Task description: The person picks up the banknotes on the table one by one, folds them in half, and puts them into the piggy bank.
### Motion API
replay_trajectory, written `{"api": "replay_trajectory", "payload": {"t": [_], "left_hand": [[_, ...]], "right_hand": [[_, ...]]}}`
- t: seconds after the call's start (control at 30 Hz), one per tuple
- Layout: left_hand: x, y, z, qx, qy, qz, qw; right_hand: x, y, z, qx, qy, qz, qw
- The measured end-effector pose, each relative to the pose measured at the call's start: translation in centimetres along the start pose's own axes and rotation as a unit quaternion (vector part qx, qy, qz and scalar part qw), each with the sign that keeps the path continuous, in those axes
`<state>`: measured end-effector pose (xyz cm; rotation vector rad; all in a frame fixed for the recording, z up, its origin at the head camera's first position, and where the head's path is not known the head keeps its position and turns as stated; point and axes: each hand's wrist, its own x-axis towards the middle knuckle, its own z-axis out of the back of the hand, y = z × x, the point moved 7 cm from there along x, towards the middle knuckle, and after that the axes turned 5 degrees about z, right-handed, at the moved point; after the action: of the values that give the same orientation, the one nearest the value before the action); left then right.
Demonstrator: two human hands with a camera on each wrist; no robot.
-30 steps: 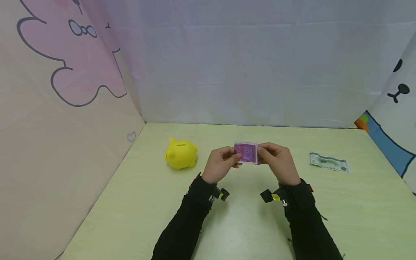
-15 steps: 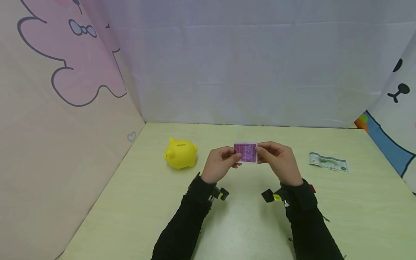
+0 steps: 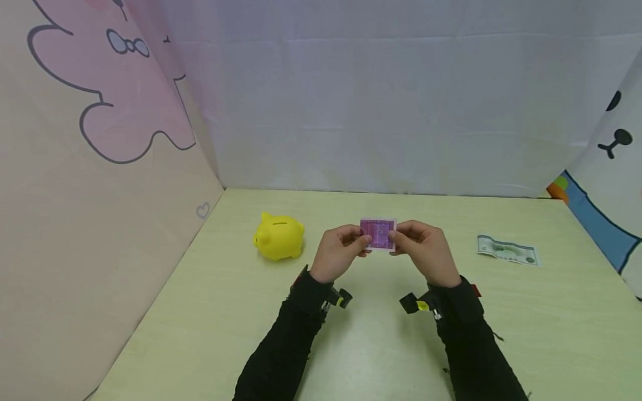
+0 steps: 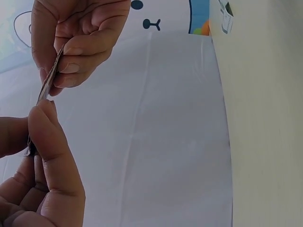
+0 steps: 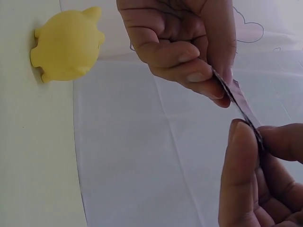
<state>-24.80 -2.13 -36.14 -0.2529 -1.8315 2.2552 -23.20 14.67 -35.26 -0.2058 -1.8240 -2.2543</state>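
Pale cloth (image 3: pixel 381 100) hung behind the light wooden table (image 3: pixel 371 356), with a pink cartoon figure (image 3: pixel 135 100) printed on the left-hand wall and part of a white animal face (image 3: pixel 614 142) showing at the right. A person's two arms, in dark sleeves (image 3: pixel 281 345), reached over the table from the near side, a small black camera (image 3: pixel 343 298) at each wrist. The purple banknote (image 3: pixel 378 234) was held up off the table, between the two hands, its printed face toward the head camera. The left hand (image 3: pixel 338 253) pinched its left edge, thumb in front and fingers curled behind. The right hand (image 3: pixel 428 253) pinched the right edge the same way, its thumb lying over the front. Both wrist views caught the note nearly edge-on, with layers showing along its edge. To the left of the hands, well apart from them, a yellow piggy bank (image 3: pixel 278 238) stood upright with its slot on top. Well to the right, a green banknote (image 3: pixel 508 250) lay on the table, slightly wavy.
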Motion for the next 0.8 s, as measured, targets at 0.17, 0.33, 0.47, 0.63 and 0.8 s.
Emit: {"api": "replay_trajectory", "payload": {"t": [0.17, 0.33, 0.47, 0.63, 0.8], "left_hand": [[0.14, 0.11, -0.10, -0.009, 0.006, -0.001, 0.9999], [0.26, 0.23, -0.16, -0.021, 0.017, -0.003, 0.9996], [0.27, 0.32, -0.12, -0.026, 0.020, -0.003, 0.9995], [0.10, 0.15, -0.01, -0.025, 0.018, -0.006, 0.9995], [-0.13, -0.11, 0.04, -0.033, 0.019, -0.014, 0.9992]], "right_hand": [[0.14, -0.14, 0.04, -0.007, -0.009, 0.006, 0.9999], [0.28, -0.20, 0.14, -0.009, -0.016, 0.015, 0.9997], [0.24, -0.18, 0.24, -0.011, -0.022, 0.016, 0.9996], [0.15, -0.10, 0.27, -0.009, -0.026, 0.016, 0.9995], [0.13, -0.04, 0.32, -0.012, -0.033, 0.019, 0.9992]]}}
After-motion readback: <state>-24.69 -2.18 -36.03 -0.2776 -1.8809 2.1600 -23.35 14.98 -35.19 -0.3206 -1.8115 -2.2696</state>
